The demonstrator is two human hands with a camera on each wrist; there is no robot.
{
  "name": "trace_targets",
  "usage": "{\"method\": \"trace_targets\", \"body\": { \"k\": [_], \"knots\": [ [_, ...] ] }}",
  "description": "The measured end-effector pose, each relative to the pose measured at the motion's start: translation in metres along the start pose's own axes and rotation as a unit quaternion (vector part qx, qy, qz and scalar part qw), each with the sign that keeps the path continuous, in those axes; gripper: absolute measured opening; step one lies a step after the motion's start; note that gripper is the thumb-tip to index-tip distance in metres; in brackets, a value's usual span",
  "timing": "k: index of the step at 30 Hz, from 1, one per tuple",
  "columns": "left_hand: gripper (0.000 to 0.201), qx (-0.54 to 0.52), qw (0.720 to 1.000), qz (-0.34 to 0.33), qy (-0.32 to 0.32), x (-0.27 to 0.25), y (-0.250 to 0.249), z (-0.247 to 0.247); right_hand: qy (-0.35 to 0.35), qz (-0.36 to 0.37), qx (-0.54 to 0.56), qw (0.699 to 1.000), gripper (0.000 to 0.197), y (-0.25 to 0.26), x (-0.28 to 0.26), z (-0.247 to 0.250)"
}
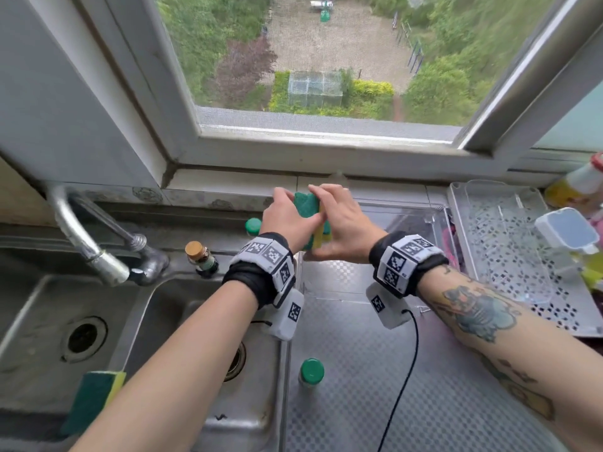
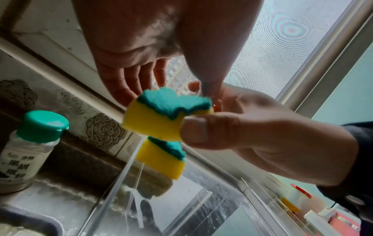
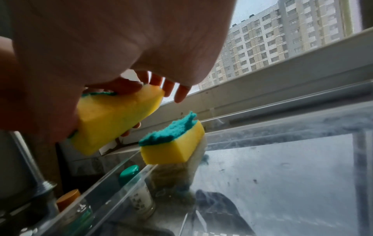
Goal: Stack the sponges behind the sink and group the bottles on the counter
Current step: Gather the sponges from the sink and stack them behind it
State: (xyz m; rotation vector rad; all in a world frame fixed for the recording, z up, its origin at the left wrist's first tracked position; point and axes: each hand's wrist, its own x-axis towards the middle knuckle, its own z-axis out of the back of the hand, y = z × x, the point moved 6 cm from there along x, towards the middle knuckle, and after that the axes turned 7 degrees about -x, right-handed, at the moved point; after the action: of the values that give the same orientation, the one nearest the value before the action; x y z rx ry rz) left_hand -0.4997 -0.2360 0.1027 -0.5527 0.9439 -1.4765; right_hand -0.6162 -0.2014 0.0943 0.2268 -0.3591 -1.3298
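place: home kitchen, high up in an apartment block
sink (image 1: 49,321): stainless steel, drain visible, curved metal tap (image 1: 94,252) at its back
table (image 1: 359,370): steel drainboard surface right of the sink, patterned finish
sponge (image 1: 93,399): green and yellow scrubber lying on the sink's front rim
bottles: small seasoning jars, green cap (image 1: 311,370) and cork-coloured cap (image 1: 194,249)
drying tray (image 1: 509,256): white perforated plastic, far right
window (image 1: 310,60): insect screen, garden far below; tower block opposite in the right wrist view

faucet (image 1: 94,252) over sink (image 1: 49,321) | clear box (image 1: 408,220) | perforated tray (image 1: 509,256) right | window (image 1: 310,60) behind
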Motion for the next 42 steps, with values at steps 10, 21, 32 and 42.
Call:
{"method": "trace_targets", "body": {
  "k": [10,21,32,42],
  "knots": [
    [0.046,-0.010,1.000,-0.017,0.014,0.000,0.010,0.005,-0.010,-0.048,0.035,0.998,0.074,-0.034,0.024,0.009],
    [0.041,0.008,1.000,0.011,0.026,-0.007,0.041,0.009,0.039,-0.092,0.051,0.994,0.072,-0.052,0.012,-0.009],
    [0.041,0.030,0.998,0.033,0.041,-0.017,0.075,0.015,0.044,-0.069,0.006,0.997,0.067,-0.041,0.018,-0.005],
    [0.035,0.036,0.997,0.056,0.030,-0.031,0.090,0.035,0.047,-0.107,-0.030,0.993,0.082,-0.034,0.009,-0.006]
  ]
}}
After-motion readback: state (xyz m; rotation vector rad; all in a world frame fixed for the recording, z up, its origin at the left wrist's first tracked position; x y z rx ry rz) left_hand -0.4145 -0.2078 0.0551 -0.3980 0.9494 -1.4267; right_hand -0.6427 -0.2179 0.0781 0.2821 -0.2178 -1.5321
